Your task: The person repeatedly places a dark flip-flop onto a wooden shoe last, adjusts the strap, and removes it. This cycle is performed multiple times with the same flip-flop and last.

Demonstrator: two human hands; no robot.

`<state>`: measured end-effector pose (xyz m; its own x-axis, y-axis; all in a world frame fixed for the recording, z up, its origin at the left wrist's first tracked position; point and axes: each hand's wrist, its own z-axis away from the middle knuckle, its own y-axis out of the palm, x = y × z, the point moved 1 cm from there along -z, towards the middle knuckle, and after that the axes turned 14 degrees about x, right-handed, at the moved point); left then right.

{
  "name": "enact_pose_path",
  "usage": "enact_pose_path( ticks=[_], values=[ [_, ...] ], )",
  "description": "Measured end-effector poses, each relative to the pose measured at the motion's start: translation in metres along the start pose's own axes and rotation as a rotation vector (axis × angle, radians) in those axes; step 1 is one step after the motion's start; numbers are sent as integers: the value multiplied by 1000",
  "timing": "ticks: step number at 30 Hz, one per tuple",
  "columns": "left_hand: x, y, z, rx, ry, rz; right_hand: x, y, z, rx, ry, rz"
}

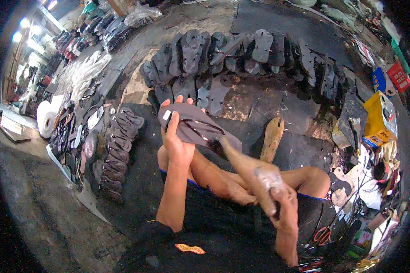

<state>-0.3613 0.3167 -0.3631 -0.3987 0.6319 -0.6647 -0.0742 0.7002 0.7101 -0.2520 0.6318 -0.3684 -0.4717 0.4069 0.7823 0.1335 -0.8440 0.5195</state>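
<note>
The left hand [180, 148] was curved fairly wide around a grey-brown thong sandal [199, 127], palm beneath the sole, thumb pressed on top near a small white label [167, 114] and fingertips showing past the far edge. The right hand [284, 200] was curled around the thick end of a tan, wood-like tool [250, 166], blurred by motion, so its exact kind and how tightly the fingers closed could not be told. Its dark tip met the sandal in view, by the glossy black strap [205, 125]; contact was unclear. Good work here probably called for a firm palm under the sole, the thumb clear of the tip, and short, controlled strokes beside the strap. The sandal was held above the person's crossed legs [218, 175]. Just beyond the legs, a wooden foot-shaped form [272, 139] lay on the dark floor. Further out, a row of strapped sandals [117, 154] stretched along the left, black soles [262, 45] curved across the far side, and a yellow box [381, 118] stood at right.
</note>
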Motion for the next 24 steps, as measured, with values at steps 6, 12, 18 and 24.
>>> enact_pose_path(
  ticks=[6,12,18,24],
  values=[
    [10,34,29,143,-302,36,-2,28,3,135,-312,575],
    [12,42,42,109,-465,286,-12,40,14,131,-528,805],
    [25,36,54,147,-531,96,-34,36,-13,113,-547,802],
    [46,23,78,-46,-644,225,-56,35,-18,88,-559,740]
  ],
)
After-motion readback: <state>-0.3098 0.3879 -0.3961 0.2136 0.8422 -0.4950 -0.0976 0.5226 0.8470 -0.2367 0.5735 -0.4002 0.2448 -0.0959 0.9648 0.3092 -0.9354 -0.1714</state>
